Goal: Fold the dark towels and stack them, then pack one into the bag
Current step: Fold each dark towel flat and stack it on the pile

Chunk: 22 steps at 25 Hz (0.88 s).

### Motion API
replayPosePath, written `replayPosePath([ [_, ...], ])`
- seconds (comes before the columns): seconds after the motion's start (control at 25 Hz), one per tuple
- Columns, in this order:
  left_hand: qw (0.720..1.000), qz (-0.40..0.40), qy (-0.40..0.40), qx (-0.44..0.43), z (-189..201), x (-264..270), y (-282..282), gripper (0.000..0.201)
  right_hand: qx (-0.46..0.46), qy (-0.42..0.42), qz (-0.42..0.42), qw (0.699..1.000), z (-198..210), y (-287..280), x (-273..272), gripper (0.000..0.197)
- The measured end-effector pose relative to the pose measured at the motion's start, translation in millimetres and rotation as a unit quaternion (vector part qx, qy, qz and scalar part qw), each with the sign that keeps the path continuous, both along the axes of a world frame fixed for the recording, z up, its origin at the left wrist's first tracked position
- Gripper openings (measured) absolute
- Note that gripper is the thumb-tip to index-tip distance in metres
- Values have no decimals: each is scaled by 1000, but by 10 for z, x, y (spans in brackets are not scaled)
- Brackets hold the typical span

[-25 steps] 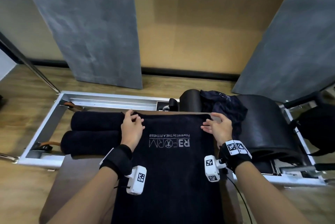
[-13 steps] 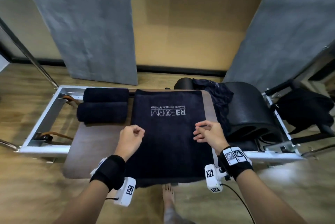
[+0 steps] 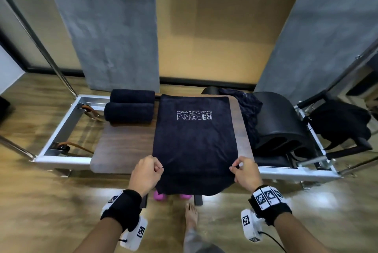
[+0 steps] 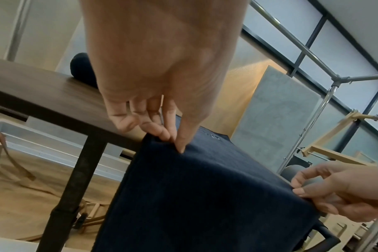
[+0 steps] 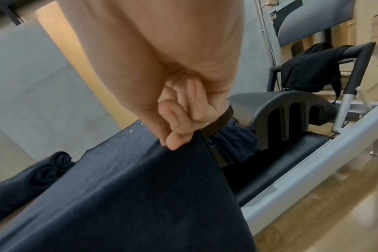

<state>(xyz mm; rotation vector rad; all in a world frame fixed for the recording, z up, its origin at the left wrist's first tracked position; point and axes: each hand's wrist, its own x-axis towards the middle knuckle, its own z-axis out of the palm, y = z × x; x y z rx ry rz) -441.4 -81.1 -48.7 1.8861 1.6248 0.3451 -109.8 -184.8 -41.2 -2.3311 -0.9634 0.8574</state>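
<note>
Dark cloth of the spread towel (image 3: 196, 136) is lying flat on the wooden table (image 3: 122, 146) beside two rolled towels (image 3: 129, 108), its near end hanging over the edge, seen from the head. The left wrist view is showing the left hand (image 4: 160, 81) pinching one side edge. The right wrist view is showing the right hand (image 5: 175, 95) pinching the other.

The flat dark printed towel (image 3: 195, 136) lay on the brown wooden tabletop (image 3: 122, 146), its near edge hanging below the fingers (image 3: 158, 167). Two rolled dark towels (image 3: 128, 109) sat far left of them; the black arched barrel (image 3: 286, 121) right.
</note>
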Motion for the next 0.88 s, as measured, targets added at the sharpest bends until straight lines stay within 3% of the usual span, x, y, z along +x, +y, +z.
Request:
replayPosePath([
  [0.08, 1000, -11, 3, 13, 47, 75, -6, 22, 8, 11, -6, 1000, 36, 40, 2, 13],
  [0.2, 997, -1, -54, 60, 235, 232, 153, 16, 62, 20, -15, 998, 210, 285, 26, 12],
  [0.36, 980, 19, -132, 146, 610, 604, 726, 12, 166, 76, -6, 983, 557, 1057, 66, 12],
  [0.48, 973, 34, -166, 155, 775, 984, 1183, 10, 194, 95, 4, 976, 684, 1723, 64, 13],
  [0.64, 972, 2, -223, 74, 562, 1186, 1367, 15, 167, 139, 21, 976, 543, 2047, 24, 6],
  [0.76, 973, -2, -227, 31, 262, 967, 1214, 35, 164, 151, 6, 975, 298, 1813, 118, 22],
  [0.88, 980, 64, -177, 58, -11, 632, 1033, 25, 122, 121, -22, 985, 87, 1377, 257, 16],
])
